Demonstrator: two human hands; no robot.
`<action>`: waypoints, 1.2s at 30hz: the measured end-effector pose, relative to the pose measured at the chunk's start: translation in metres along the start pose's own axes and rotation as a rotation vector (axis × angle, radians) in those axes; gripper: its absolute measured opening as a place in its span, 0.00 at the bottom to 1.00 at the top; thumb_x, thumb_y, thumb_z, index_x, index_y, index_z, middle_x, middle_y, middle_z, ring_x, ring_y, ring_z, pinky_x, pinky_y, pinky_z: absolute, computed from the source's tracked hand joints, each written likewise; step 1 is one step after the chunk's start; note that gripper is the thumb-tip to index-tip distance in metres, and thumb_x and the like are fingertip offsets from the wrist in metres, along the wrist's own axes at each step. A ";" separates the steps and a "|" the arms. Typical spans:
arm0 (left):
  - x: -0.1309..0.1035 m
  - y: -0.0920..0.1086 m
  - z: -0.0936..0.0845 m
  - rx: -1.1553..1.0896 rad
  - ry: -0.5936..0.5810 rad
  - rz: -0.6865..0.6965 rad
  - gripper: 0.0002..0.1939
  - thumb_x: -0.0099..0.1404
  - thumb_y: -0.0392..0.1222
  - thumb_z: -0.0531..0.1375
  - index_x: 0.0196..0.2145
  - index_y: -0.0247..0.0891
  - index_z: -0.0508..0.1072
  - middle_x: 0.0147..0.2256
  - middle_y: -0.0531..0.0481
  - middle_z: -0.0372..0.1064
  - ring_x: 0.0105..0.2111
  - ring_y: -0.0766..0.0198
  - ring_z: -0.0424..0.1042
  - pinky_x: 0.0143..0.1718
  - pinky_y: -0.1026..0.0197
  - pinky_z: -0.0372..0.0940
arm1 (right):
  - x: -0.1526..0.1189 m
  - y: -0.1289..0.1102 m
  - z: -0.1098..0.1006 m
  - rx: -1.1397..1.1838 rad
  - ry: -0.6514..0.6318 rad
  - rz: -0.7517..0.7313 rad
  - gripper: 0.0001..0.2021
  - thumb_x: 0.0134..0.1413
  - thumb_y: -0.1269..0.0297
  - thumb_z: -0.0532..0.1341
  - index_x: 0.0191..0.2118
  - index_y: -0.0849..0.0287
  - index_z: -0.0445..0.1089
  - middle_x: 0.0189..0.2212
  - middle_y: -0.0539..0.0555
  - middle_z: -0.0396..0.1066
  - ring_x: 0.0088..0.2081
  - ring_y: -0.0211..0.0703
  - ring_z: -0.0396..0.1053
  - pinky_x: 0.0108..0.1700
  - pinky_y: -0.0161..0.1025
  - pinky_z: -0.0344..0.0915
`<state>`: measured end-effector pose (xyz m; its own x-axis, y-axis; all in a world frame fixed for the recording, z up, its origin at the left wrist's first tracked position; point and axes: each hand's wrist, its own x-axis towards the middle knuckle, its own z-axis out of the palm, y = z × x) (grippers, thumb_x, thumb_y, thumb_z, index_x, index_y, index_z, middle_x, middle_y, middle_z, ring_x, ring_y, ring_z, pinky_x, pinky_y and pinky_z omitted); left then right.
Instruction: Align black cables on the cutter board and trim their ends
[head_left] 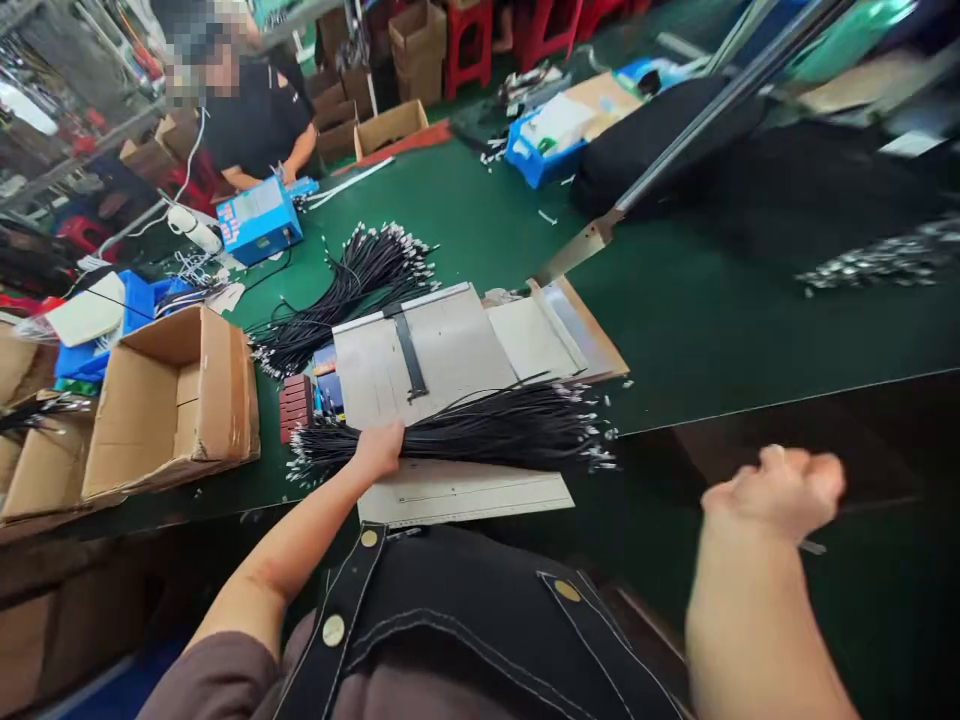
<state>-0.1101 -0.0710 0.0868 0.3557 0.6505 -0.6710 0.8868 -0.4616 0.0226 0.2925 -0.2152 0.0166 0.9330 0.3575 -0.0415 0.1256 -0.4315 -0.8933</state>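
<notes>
My left hand point(381, 450) is closed on a bundle of black cables point(487, 425) with pale connector ends, near its left end. The bundle lies across a light grey board point(450, 345) that has a dark strap point(407, 350) on it. A flat pale strip with ruled lines point(480, 495) is just below the bundle, close to my apron. My right hand point(780, 490) is away to the right, beyond the table's front edge. Its fingers are curled in and blurred; what they may hold is hidden, though a small pale end shows beneath the hand.
A second cable heap point(367, 270) lies behind the board. A metal blade with a long handle point(577, 250) rises at the right. An open cardboard box point(172, 400) stands left, a blue device point(259, 220) farther back. A person point(251, 120) sits across the green table point(465, 200).
</notes>
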 end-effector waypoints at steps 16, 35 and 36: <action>0.047 0.030 -0.028 -0.342 0.024 0.134 0.44 0.59 0.62 0.66 0.66 0.40 0.58 0.65 0.37 0.59 0.65 0.50 0.59 0.65 0.54 0.53 | -0.045 -0.083 0.165 -0.863 -1.444 -0.961 0.42 0.35 0.34 0.69 0.52 0.61 0.72 0.50 0.70 0.72 0.54 0.68 0.66 0.56 0.57 0.60; 0.074 0.061 -0.043 -0.428 -0.138 0.342 0.31 0.53 0.55 0.71 0.51 0.38 0.76 0.46 0.47 0.77 0.46 0.57 0.75 0.44 0.63 0.66 | -0.053 -0.161 0.161 -1.190 -1.778 -0.798 0.18 0.47 0.66 0.59 0.46 0.62 0.73 0.38 0.60 0.77 0.39 0.51 0.72 0.34 0.39 0.60; 0.074 0.063 -0.045 -0.408 -0.151 0.316 0.27 0.54 0.53 0.71 0.48 0.37 0.78 0.41 0.48 0.78 0.42 0.57 0.76 0.42 0.63 0.66 | -0.053 -0.163 0.158 -1.180 -1.776 -0.786 0.19 0.48 0.65 0.59 0.47 0.62 0.73 0.39 0.60 0.77 0.40 0.51 0.73 0.35 0.40 0.61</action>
<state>-0.0148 -0.0250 0.0717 0.6044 0.4098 -0.6832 0.7965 -0.3297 0.5068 0.1690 -0.0335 0.0938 -0.4387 0.4929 -0.7514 0.8983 0.2183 -0.3813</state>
